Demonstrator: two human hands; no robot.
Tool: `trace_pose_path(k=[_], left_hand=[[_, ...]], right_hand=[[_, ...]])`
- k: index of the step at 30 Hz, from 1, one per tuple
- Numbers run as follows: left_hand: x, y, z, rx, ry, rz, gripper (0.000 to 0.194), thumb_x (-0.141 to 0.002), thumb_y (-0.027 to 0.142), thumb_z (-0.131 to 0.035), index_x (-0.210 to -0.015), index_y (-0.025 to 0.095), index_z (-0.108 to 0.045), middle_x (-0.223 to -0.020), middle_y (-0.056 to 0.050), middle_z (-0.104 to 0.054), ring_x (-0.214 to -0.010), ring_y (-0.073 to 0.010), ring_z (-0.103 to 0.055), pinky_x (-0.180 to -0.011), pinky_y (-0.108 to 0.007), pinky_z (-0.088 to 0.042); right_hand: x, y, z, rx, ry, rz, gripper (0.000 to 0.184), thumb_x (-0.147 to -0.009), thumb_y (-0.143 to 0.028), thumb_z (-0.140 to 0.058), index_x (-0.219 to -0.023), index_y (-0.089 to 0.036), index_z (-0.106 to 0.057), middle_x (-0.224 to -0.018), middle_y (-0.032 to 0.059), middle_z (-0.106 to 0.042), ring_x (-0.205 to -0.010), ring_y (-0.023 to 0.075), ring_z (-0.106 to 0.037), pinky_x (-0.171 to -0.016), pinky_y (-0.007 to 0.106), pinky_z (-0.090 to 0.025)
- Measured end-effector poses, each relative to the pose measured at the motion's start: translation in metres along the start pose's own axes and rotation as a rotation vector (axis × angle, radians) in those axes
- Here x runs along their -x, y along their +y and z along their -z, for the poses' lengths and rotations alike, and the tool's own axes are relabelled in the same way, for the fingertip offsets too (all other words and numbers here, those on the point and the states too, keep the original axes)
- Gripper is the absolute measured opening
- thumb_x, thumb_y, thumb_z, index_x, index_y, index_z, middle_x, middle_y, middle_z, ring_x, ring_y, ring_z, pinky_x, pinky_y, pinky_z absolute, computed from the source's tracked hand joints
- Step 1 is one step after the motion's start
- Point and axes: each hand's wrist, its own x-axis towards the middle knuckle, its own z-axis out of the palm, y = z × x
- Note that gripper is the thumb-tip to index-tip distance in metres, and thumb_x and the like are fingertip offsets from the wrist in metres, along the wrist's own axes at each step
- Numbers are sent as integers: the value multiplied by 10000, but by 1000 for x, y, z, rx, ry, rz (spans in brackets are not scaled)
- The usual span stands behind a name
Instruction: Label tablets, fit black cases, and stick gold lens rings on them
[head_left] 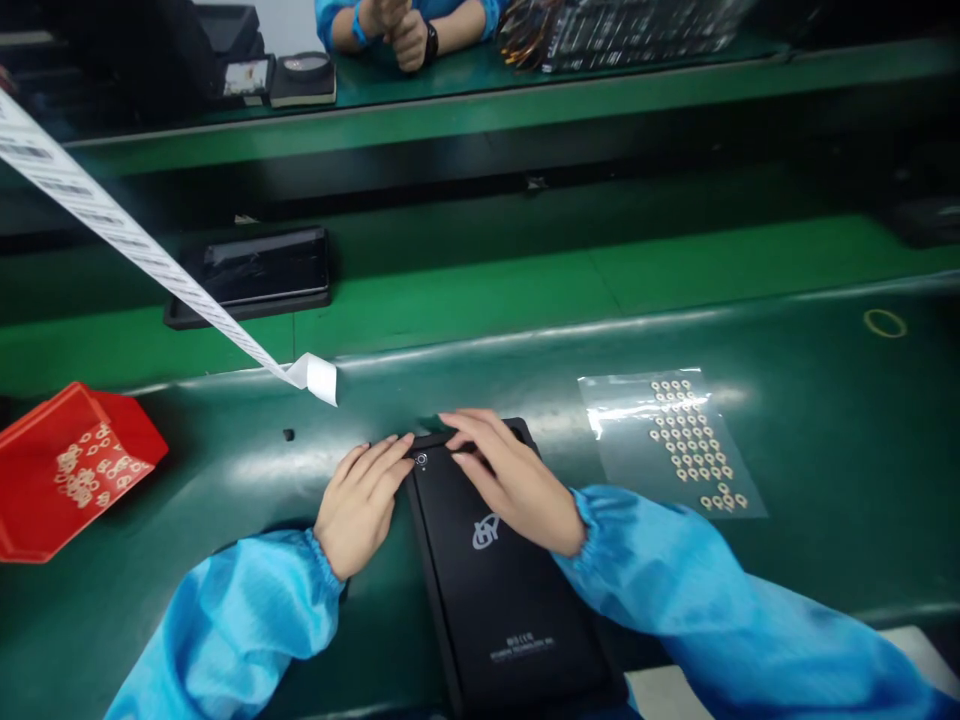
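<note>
A black tablet (499, 590) lies back side up on the green bench, its camera lens near the top left corner. My left hand (362, 500) rests flat at the tablet's upper left edge, fingertips touching next to the lens. My right hand (510, 475) lies on the tablet's top end, fingers pressing along the upper edge. Both arms wear blue sleeves. Neither hand grips anything that I can make out.
A clear sheet with several small gold rings (686, 440) lies to the right. A red bin (67, 470) with gold parts sits at left. A white label strip (150, 255) hangs across. Another black tablet (259, 270) rests on the conveyor. A co-worker's hands (401, 30) are opposite.
</note>
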Motion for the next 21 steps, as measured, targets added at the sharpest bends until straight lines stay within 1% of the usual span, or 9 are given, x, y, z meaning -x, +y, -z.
trace_pose_path(k=[3, 5, 7, 10, 13, 15, 17, 19, 21], left_hand=[[-3, 5, 0, -53, -42, 6, 500, -884, -35, -354, -1319, 150, -517, -1395, -91, -523, -1262, -243, -485, -1049, -426, -360], [-5, 11, -1, -136, -55, 19, 508, -862, -35, -371, -1296, 156, -552, -1370, -108, -540, -1215, -252, -517, -1026, -430, -371], [-5, 17, -3, -236, -53, 22, 468, -864, -16, -383, -1273, 120, -566, -1357, -150, -542, -1212, -267, -517, -1005, -430, -381], [1, 21, -6, -280, -69, 28, 514, -850, -40, -366, -1321, 98, -518, -1395, -177, -501, -1262, -278, -485, -986, -425, -401], [8, 16, -8, -138, -90, 68, 632, -826, -88, -351, -1387, 179, -466, -1475, -145, -413, -1334, -278, -422, -1012, -436, -414], [11, 13, -5, -32, -49, 93, 632, -845, -81, -360, -1405, 201, -444, -1515, -149, -338, -1391, -292, -346, -1050, -463, -405], [10, 10, 3, 42, 61, 98, 558, -880, -42, -400, -1393, 171, -447, -1514, -167, -318, -1408, -290, -315, -1088, -453, -387], [6, 5, 17, 62, 225, 90, 480, -900, 4, -463, -1354, 158, -480, -1483, -159, -360, -1379, -259, -363, -1101, -400, -383], [1, -7, 37, 34, 430, 118, 440, -898, 38, -515, -1312, 186, -521, -1447, -130, -410, -1331, -235, -421, -1070, -361, -410]], right_hand=[[49, -7, 10, 146, 28, 87, 344, -974, -156, -447, -1316, -186, -465, -1258, 136, -566, -1158, 216, -567, -943, 354, -537], [84, -18, 10, 204, -67, 186, 297, -974, -219, -445, -1254, -167, -528, -1242, 129, -606, -1181, 230, -554, -955, 365, -533], [111, -29, 5, 276, -163, 296, 316, -976, -278, -413, -1225, -173, -577, -1281, 112, -606, -1201, 263, -545, -927, 430, -541], [131, -39, -5, 466, -248, 445, 328, -969, -273, -400, -1191, -232, -638, -1264, 50, -632, -1140, 273, -589, -813, 446, -563], [134, -40, -13, 569, -234, 520, 318, -947, -371, -469, -1180, -280, -665, -1224, 27, -656, -1072, 291, -610, -741, 444, -544], [130, -34, -16, 610, -200, 507, 360, -889, -453, -567, -1194, -289, -662, -1272, 43, -628, -1107, 336, -575, -782, 498, -503], [118, -19, -15, 647, -160, 420, 470, -812, -538, -663, -1211, -291, -648, -1351, 57, -571, -1186, 378, -508, -876, 567, -436], [93, 6, -8, 674, -122, 298, 589, -759, -591, -717, -1255, -291, -613, -1430, 61, -497, -1286, 398, -417, -979, 614, -349], [53, 37, 4, 699, -99, 235, 608, -788, -490, -740, -1328, -279, -556, -1483, 74, -432, -1359, 386, -342, -1042, 612, -300]])
